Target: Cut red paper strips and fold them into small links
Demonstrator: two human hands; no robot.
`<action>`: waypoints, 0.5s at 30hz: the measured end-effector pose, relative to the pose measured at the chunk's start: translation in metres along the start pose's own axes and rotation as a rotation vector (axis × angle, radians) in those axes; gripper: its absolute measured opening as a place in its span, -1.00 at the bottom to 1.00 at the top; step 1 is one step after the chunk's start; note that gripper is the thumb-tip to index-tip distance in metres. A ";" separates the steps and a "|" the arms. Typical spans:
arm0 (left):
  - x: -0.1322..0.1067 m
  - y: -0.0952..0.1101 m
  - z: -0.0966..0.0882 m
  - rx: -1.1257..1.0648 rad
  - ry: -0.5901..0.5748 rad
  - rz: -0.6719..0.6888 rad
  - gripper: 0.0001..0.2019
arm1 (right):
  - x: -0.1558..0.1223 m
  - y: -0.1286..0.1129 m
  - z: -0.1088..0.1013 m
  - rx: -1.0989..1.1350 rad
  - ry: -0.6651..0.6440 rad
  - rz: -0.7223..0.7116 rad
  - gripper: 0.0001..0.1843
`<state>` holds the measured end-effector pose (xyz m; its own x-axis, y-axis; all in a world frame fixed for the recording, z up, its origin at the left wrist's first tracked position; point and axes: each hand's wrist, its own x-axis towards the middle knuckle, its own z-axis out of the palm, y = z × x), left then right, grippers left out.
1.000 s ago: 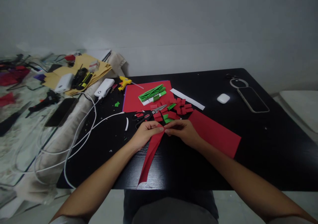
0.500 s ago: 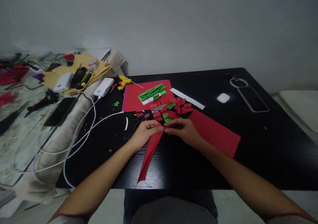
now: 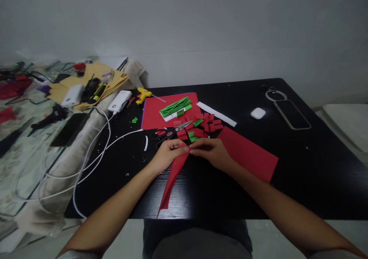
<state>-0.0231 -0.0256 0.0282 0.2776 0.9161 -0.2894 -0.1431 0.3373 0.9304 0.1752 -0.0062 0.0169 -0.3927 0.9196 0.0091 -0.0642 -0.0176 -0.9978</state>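
Note:
A long red paper strip (image 3: pixel 171 180) runs from my fingertips down to the near edge of the black table (image 3: pixel 301 167). My left hand (image 3: pixel 166 154) pinches its top end from the left. My right hand (image 3: pixel 212 151) pinches the same end from the right, fingertips almost touching the left ones. Just beyond my hands lie black-handled scissors (image 3: pixel 169 133) and a heap of small folded red and green paper pieces (image 3: pixel 201 127). A red paper sheet (image 3: pixel 247 153) lies flat under and right of my right wrist.
Another red sheet (image 3: pixel 155 111) with green folded strips (image 3: pixel 176 107) and a white strip (image 3: pixel 217 113) lies farther back. A yellow glue gun (image 3: pixel 143 95), a white power bank (image 3: pixel 120 100) with cables, an earbud case (image 3: pixel 258 113) and a phone (image 3: pixel 291 114) sit around. Clutter covers the surface to the left.

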 end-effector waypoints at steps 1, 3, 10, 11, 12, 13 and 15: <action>0.000 0.000 0.000 0.004 -0.001 0.000 -0.77 | 0.000 0.000 0.000 0.000 0.000 -0.002 -0.80; 0.000 0.000 -0.001 0.010 -0.003 0.000 -0.77 | 0.000 0.001 0.000 0.005 0.007 -0.006 -0.81; 0.000 0.000 -0.002 0.013 -0.018 -0.001 -0.78 | 0.000 0.004 0.000 0.030 0.004 0.006 -0.82; 0.000 0.000 -0.002 0.014 -0.019 -0.001 -0.78 | 0.000 0.004 0.000 0.033 0.004 0.006 -0.82; 0.000 0.000 -0.001 0.014 -0.019 -0.002 -0.78 | 0.000 0.004 0.000 0.036 0.004 0.006 -0.83; 0.000 0.000 -0.001 0.016 -0.018 -0.004 -0.77 | 0.000 0.004 0.000 0.039 0.005 0.008 -0.83; -0.001 0.000 -0.001 0.021 -0.018 -0.010 -0.76 | 0.000 0.004 0.000 0.047 0.004 0.012 -0.83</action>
<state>-0.0242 -0.0259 0.0278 0.2957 0.9085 -0.2953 -0.1206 0.3421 0.9319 0.1750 -0.0063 0.0134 -0.3901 0.9208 -0.0033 -0.1023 -0.0469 -0.9936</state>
